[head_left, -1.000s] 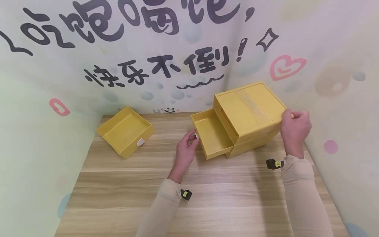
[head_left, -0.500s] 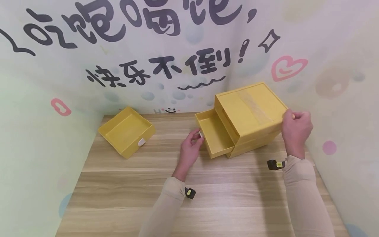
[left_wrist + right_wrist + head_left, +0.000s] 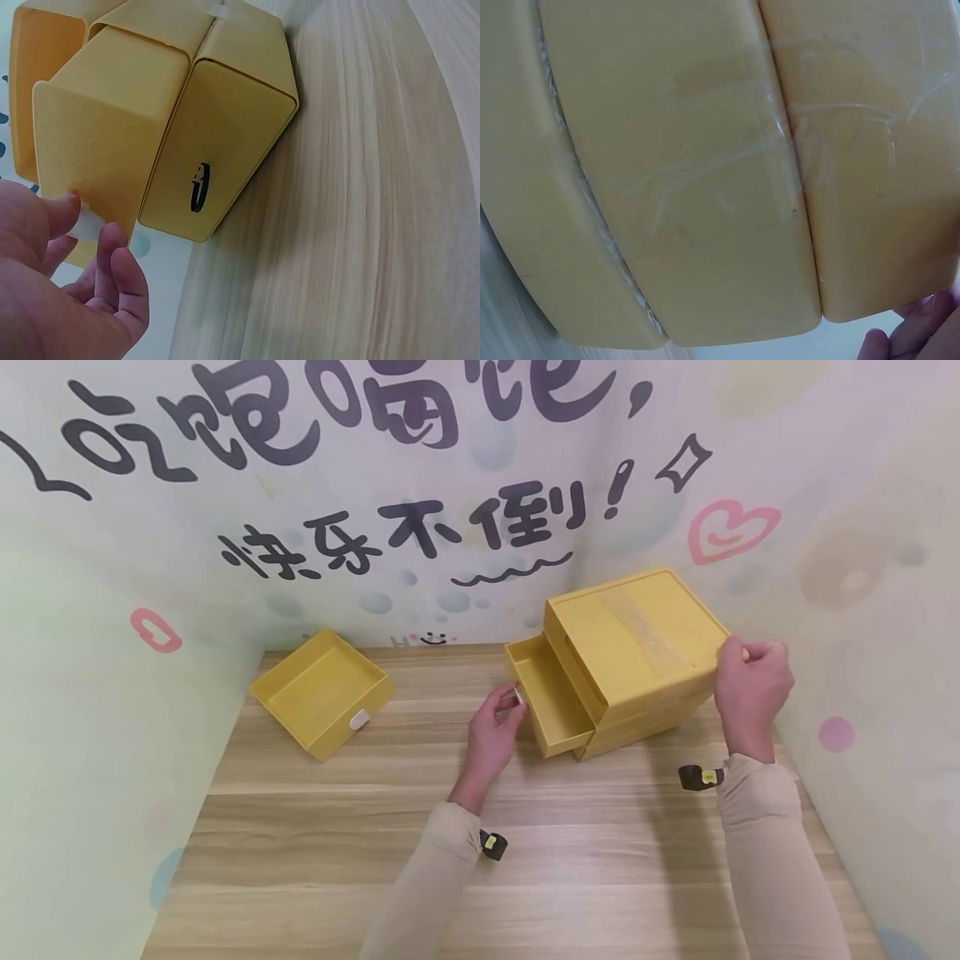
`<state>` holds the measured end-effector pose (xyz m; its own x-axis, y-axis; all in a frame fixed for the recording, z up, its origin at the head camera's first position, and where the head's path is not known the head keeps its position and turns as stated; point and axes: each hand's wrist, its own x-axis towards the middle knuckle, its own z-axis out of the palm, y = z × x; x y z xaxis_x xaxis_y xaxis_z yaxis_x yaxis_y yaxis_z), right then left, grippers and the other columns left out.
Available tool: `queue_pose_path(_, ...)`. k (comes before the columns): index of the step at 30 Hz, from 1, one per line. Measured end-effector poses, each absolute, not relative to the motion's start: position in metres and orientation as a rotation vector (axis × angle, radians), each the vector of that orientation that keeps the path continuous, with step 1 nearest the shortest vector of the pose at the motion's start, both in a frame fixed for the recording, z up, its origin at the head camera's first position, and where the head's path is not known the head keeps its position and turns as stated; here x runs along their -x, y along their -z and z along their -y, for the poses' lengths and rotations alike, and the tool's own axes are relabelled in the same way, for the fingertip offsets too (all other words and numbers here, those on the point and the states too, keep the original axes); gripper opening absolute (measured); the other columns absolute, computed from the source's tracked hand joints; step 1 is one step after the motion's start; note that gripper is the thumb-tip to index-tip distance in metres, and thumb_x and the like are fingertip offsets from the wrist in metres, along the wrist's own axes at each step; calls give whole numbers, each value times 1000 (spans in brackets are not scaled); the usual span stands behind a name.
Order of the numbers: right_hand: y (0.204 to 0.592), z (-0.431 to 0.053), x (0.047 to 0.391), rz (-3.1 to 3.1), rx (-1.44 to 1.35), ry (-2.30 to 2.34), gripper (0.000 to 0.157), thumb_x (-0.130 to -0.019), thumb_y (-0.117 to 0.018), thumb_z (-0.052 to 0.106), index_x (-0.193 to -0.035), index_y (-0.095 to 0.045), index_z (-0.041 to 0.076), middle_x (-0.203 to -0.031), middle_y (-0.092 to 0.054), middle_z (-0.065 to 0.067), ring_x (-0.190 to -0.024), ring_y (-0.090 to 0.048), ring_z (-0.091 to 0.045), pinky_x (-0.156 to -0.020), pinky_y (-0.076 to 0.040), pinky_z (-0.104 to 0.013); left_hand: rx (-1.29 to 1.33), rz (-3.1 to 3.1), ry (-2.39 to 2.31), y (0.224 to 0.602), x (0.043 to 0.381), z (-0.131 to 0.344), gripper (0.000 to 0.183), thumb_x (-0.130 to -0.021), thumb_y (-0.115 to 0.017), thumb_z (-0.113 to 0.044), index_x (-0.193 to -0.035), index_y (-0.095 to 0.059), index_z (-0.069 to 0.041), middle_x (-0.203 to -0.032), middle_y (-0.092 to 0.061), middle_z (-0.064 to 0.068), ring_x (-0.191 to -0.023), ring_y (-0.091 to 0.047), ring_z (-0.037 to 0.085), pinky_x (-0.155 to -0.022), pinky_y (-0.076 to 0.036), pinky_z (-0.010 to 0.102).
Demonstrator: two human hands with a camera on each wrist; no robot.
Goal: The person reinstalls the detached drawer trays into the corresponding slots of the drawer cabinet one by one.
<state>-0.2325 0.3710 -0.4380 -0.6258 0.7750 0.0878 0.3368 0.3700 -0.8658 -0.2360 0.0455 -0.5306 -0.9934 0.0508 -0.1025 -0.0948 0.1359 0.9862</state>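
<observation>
Head view showed a yellow drawer cabinet point(image 3: 637, 652) standing near the table's point(image 3: 525, 860) back right corner, close to the right wall point(image 3: 862, 568), with bare wood stretching in front and to its left. Its open drawer point(image 3: 551, 697) jutted out toward the left, partly pulled from the cabinet. A second, loose drawer point(image 3: 322, 692) lay well apart at the back left, beside the left wall. The left hand point(image 3: 497, 733) reached forward, fingers pinching the drawer's white handle point(image 3: 518, 695) at its front edge. The right hand point(image 3: 752, 689) was curled round the cabinet's right rear corner, holding it, forearm angled up from the near edge
</observation>
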Motion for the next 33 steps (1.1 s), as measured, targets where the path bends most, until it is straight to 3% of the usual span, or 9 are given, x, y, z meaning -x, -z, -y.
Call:
queue_pose_path(5, 437, -371, 231, 2146, 958, -1193, 10, -91, -48, 36, -84, -48, 29, -80, -50, 7, -71, -47, -8, -64, -38, -26, 48, -2305, -1969, 530, 236, -48, 43, -97, -69, -25, -139, -60, -32, -124, -72, 4, -105, -71, 34, -82, -62, 45)
queue_pose_path(15, 439, -372, 231, 2156, 953, -1186, 11, -91, -48, 37, -84, -47, 28, -82, -51, 6, -72, -47, -8, -65, -38, -25, 58, -2285, -1992, 531, 238, -59, 42, -96, -70, -24, -137, -61, -33, -122, -72, 3, -102, -72, 19, -84, -62, 48)
queue_pose_path(22, 438, -372, 230, 2152, 964, -1193, 11, -92, -48, 37, -84, -47, 29, -82, -51, 8, -71, -48, -7, -65, -39, -25, 69, -2296, -1998, 530, 240, -67, 42, -95, -71, -24, -135, -62, -35, -121, -74, 1, -100, -72, 18, -77, -61, 33)
queue_pose_path(33, 437, -373, 230, 2172, 961, -1194, 11, -93, -48, 37, -85, -47, 30, -84, -50, 7, -72, -48, -6, -66, -40, -24, 34, -2208, -2041, 531, 248, -79, 39, -94, -73, -22, -131, -65, -34, -119, -74, 3, -102, -74, 23, -81, -62, 48)
